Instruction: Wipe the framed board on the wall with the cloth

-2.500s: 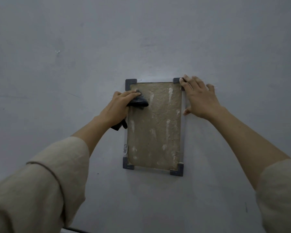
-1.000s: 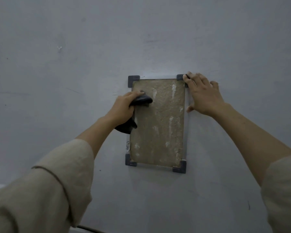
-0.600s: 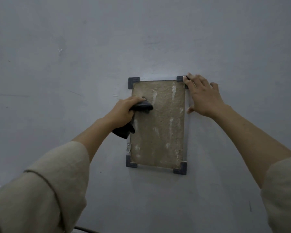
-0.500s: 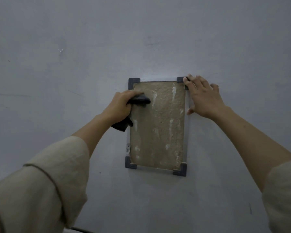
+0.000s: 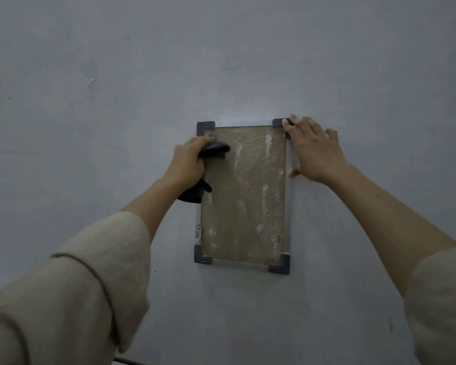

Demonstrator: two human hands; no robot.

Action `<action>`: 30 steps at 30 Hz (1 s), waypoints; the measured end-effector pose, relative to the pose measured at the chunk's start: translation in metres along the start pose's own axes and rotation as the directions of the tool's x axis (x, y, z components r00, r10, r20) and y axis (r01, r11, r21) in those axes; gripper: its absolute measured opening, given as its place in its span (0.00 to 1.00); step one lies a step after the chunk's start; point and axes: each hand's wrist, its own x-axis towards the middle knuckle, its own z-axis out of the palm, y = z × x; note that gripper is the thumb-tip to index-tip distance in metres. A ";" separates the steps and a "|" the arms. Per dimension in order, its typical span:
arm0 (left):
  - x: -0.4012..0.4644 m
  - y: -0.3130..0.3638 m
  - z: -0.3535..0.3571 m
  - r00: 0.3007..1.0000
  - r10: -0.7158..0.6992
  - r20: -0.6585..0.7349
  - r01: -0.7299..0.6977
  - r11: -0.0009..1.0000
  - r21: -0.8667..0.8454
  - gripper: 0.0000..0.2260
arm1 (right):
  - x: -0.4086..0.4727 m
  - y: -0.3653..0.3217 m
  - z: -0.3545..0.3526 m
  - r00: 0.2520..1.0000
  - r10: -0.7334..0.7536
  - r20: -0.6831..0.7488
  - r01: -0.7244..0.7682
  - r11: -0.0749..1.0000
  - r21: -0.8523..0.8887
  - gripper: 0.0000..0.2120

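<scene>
A framed board hangs on the grey wall, tan and rough with pale streaks, with dark corner pieces. My left hand grips a dark cloth and presses it on the board's upper left area; a tail of the cloth hangs below my wrist. My right hand lies flat against the frame's upper right corner and right edge, fingers spread, holding nothing.
The plain grey wall surrounds the board on all sides. A small metal hook fitting sits on the frame's lower left edge. A dark cable shows at the bottom edge.
My left hand with the cloth slid down the board's left side and then back up toward the top left corner. My right hand stayed on the upper right corner.
</scene>
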 end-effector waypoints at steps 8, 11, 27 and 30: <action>-0.010 -0.001 -0.012 0.973 0.191 0.128 -0.192 0.981 -0.001 0.24 | 0.000 0.000 -0.002 1.000 -0.001 0.001 0.001 1.000 0.005 0.51; -0.001 -0.004 -0.002 1.000 -0.010 -0.024 0.010 1.000 -0.013 0.23 | -0.001 -0.001 -0.001 1.000 0.000 0.003 0.000 1.000 0.006 0.51; -0.026 0.000 0.003 0.975 0.136 0.177 -0.141 0.990 0.016 0.25 | 0.000 -0.002 -0.003 1.000 0.005 0.008 -0.005 1.000 0.000 0.51; -0.024 -0.006 -0.010 0.953 0.188 0.239 -0.195 0.981 0.008 0.24 | 0.000 -0.001 -0.004 1.000 0.000 0.006 0.000 1.000 -0.006 0.51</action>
